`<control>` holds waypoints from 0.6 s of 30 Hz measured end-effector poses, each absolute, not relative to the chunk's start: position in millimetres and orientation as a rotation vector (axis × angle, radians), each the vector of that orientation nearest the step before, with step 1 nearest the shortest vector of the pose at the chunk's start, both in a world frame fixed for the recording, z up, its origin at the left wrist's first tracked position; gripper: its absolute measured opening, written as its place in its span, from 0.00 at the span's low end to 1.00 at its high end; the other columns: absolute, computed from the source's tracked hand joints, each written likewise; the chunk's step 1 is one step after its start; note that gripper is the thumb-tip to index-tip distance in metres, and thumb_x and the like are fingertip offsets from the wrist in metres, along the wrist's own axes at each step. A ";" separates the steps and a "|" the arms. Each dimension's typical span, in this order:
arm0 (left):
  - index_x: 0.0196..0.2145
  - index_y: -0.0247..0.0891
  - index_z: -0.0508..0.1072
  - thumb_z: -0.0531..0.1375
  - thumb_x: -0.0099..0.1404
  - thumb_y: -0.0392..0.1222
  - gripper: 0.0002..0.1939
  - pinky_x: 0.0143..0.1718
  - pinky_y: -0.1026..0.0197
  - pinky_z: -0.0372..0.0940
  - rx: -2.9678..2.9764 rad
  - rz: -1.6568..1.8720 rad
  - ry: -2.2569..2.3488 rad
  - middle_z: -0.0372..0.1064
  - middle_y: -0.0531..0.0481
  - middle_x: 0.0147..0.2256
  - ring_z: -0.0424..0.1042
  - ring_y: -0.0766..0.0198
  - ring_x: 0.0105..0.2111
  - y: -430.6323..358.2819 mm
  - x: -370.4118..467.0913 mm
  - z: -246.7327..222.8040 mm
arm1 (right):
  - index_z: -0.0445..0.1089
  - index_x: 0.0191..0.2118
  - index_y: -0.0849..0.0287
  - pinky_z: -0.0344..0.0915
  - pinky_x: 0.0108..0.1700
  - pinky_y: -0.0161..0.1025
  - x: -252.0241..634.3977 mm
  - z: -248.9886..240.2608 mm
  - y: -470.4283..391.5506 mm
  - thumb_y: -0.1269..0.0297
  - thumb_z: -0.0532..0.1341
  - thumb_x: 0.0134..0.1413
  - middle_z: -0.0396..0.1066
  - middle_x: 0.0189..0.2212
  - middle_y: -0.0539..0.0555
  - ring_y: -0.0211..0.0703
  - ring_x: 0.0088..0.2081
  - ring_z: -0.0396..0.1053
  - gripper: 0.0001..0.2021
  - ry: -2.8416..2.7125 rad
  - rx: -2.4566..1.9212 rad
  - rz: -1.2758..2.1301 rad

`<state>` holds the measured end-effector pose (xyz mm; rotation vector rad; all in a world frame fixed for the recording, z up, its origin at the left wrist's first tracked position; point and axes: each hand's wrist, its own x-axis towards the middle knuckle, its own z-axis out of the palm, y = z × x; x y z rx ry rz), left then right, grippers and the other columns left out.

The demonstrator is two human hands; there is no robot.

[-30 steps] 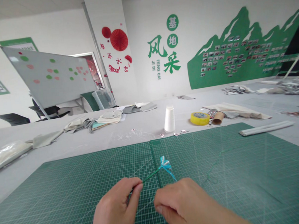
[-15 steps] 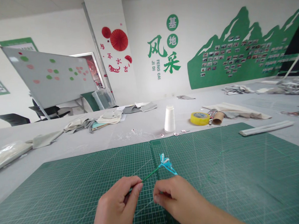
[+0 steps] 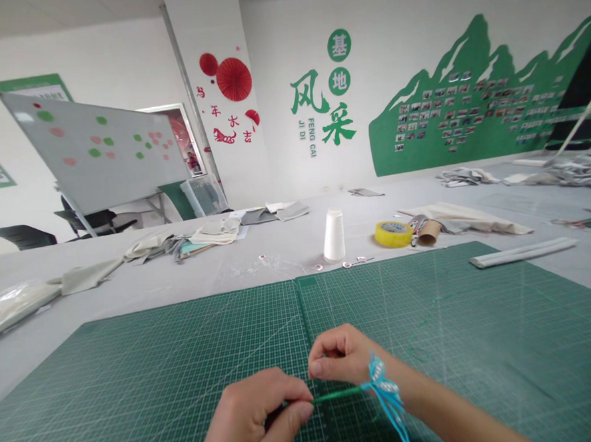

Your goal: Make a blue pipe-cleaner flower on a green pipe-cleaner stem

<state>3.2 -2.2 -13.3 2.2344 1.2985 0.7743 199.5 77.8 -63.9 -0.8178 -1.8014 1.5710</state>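
Observation:
My left hand [image 3: 267, 413] pinches the end of a green stem [image 3: 339, 394] between thumb and forefinger. The stem points right and ends in a light blue flower [image 3: 383, 386] with white beads and hanging blue strands. The flower lies in front of my right wrist. My right hand [image 3: 341, 355] is closed in a pinch just beyond the stem, its fingertips close to the left ones; whatever it holds is too fine to make out. Both hands are over green cutting mats [image 3: 184, 361].
Behind the mats stand a white thread cone [image 3: 334, 235], a yellow tape roll [image 3: 393, 234] and a cardboard tube [image 3: 429, 233]. A rolled white strip [image 3: 522, 253] lies on the right mat. Fabric pieces [image 3: 216, 231] lie farther back on the grey table [image 3: 276, 239].
The stem has turned from pointing up and away to pointing right, bringing the flower nearer and over my right wrist. My left hand has moved right and closer; my right hand has shifted slightly away.

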 end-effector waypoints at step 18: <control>0.29 0.37 0.77 0.59 0.62 0.30 0.08 0.29 0.70 0.60 2.335 0.548 1.156 0.74 0.52 0.26 0.72 0.67 0.27 -0.4 10.2 -12.3 | 0.76 0.26 0.61 0.53 0.27 0.34 204.7 -45.2 75.0 0.62 0.66 0.48 0.59 0.17 0.45 0.34 0.22 0.52 0.07 -1.893 -0.801 1.506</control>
